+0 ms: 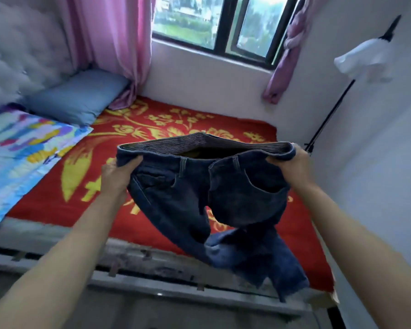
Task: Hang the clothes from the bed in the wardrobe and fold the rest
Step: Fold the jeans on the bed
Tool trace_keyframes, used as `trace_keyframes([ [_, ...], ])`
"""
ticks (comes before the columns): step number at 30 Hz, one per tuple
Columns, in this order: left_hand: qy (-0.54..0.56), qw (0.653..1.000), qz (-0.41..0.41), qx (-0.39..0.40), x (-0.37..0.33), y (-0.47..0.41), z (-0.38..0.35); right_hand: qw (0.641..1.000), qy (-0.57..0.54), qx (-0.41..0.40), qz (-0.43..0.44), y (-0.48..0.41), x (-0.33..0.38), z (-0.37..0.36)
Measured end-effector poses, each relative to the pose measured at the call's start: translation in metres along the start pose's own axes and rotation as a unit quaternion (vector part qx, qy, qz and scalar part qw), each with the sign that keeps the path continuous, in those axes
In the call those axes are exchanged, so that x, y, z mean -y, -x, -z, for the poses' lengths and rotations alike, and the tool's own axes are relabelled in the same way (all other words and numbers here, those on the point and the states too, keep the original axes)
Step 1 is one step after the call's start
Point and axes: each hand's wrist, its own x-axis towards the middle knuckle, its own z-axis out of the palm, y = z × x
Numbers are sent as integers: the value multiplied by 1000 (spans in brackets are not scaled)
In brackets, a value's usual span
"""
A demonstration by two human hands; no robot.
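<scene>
Holding: dark blue jeans (199, 193) up by the waistband, waist pulled open, in the air above the near edge of the bed (152, 257).
Left grip (119, 173): fingers curled round the left end of the waistband, clamped on the denim.
Right grip (292, 167): clamped on the right end of the waistband, fingers folded over the rim.
Jeans legs: hanging down and to the right, twisted, lower ends over the near right part of the bed; touching the blanket or not, cannot tell.
Blanket (57, 198): red with yellow flowers, spread across the bed under the jeans.
Pillow (76, 96): blue, at the far left, against the tufted headboard (17, 48).
Quilt (22, 148): bright and many-coloured, lying at the left, on the near side of the pillow.
Curtains (109, 43): pink, on either side of the far window (223, 20).
Stand (330, 115): black pole by the right wall, white cloth (363, 60) draped on top.
</scene>
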Motion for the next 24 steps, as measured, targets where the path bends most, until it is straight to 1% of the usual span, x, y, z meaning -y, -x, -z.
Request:
trace_keyframes([
  [3, 10, 996, -86, 11, -75, 8, 2, 997, 0, -37, 67, -7, 64, 29],
  [6, -2, 987, -161, 23, -154, 16, 9, 992, 1, -73, 103, -8, 126, 56],
  [10, -8, 972, -230, 41, -236, 28, 33, 982, -71, -105, 137, -4, 196, 69],
  [13, -10, 965, -259, 40, -274, 31, 56, 976, -112, -110, 153, -2, 233, 62],
  [17, -48, 958, -282, 27, -316, 20, 97, 972, -139, -114, 151, 6, 269, 28],
  [21, -82, 949, -304, 26, -343, 2, 132, 970, -151, -118, 147, 19, 286, -11],
  [24, -109, 943, -314, 24, -349, -21, 153, 975, -147, -117, 123, 23, 290, -35],
])
